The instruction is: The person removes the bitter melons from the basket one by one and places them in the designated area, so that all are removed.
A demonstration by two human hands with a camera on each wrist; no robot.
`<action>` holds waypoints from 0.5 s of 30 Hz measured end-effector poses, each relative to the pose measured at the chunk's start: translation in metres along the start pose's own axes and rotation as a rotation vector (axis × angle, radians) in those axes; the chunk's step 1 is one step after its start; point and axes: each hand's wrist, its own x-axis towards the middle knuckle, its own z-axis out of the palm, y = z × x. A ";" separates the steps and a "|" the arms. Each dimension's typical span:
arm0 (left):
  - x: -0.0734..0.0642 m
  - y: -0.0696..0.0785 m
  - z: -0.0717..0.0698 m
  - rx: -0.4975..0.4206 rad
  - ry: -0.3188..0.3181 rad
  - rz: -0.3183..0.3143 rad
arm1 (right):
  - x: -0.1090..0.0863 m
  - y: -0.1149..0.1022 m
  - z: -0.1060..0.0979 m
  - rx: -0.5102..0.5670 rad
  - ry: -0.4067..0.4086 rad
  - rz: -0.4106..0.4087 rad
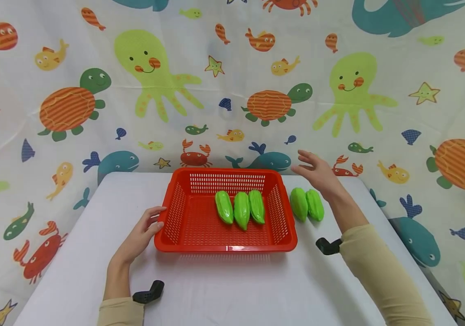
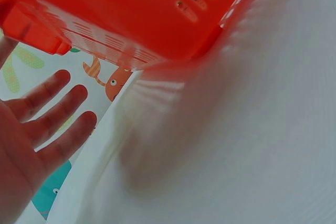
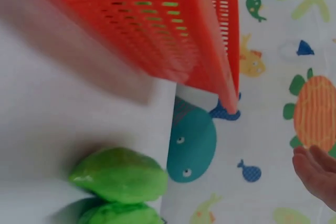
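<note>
A red plastic basket (image 1: 226, 248) with slotted walls stands on the table, three green ridged fruits (image 1: 242, 210) lying in its right half. They look like toy star fruits. My left hand (image 1: 140, 235) touches the basket's left rim; in the left wrist view its fingers (image 2: 63, 135) are spread and fairly straight beside the basket wall. Two more green fruits (image 1: 299, 203) lie side by side on the table, right of the basket. Above and behind them my right hand (image 1: 318, 174) is raised, holding nothing, fingers extended toward the left.
The white table (image 1: 232, 290) reaches back to a hanging cloth (image 1: 224, 54) printed with sea animals. Each wrist carries a small black device (image 1: 148, 293). In the right wrist view the basket's right wall (image 3: 157, 24) rises beside the loose fruits.
</note>
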 end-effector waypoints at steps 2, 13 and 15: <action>0.000 0.000 0.000 0.004 -0.001 0.000 | 0.001 -0.006 0.003 0.015 -0.008 -0.006; 0.001 0.000 -0.001 -0.005 -0.001 0.003 | 0.010 -0.029 0.021 0.085 -0.025 -0.043; 0.001 0.000 -0.001 -0.006 -0.002 0.001 | 0.013 -0.030 0.025 0.098 -0.031 -0.049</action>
